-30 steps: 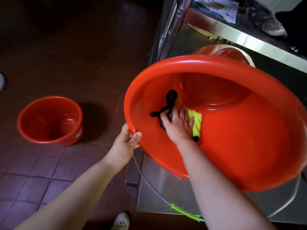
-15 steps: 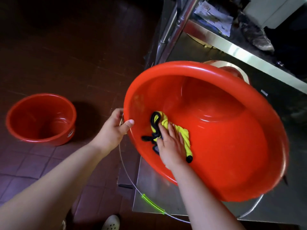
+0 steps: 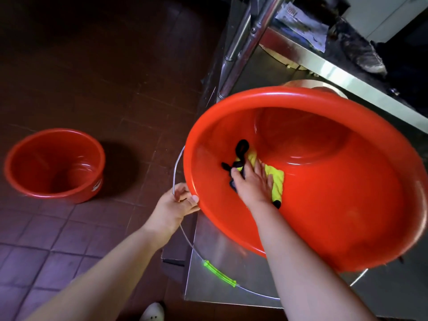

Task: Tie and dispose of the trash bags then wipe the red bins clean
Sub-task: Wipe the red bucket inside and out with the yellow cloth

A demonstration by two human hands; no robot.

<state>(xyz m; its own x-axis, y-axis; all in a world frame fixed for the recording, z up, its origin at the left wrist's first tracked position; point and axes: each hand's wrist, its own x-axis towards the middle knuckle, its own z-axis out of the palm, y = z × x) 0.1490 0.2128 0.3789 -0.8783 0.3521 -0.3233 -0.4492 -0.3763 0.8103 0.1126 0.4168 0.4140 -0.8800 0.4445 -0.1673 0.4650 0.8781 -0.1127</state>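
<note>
A: Tilted toward the camera over a steel shelf (image 3: 231,269), large red bin (image 3: 347,205), mouth wide to the lens.

B: Right hand (image 3: 252,184) down inside it, fingers straight and spread, palm flat on a yellow cloth (image 3: 276,179) against the near inner wall.

A: Black trim and a black loop (image 3: 242,147) poking out past the fingertips. No curl in those fingers, just pressing.

B: Left hand (image 3: 176,208) at the bin's left rim, thumb hooked over the lip, fingers tucked behind, gripping the edge. Thin wire handle (image 3: 176,167) running right beside that hand, looping down under the bin with a green grip (image 3: 218,273) on it.

A: Second red bin (image 3: 54,165) well apart on the left, upright on the dark tiled floor (image 3: 92,89), open and glossy inside.

B: Steel post (image 3: 250,40) rising behind the big bin, upper shelf (image 3: 324,68) above with a crumpled printed wrapper (image 3: 301,26) and a grimy grey rag (image 3: 363,54) on it.

A: Pale round rim (image 3: 310,85) peeking just behind the big bin's far edge; cannot tell what.

B: Tip of a white shoe (image 3: 152,313) at the bottom edge.
</note>
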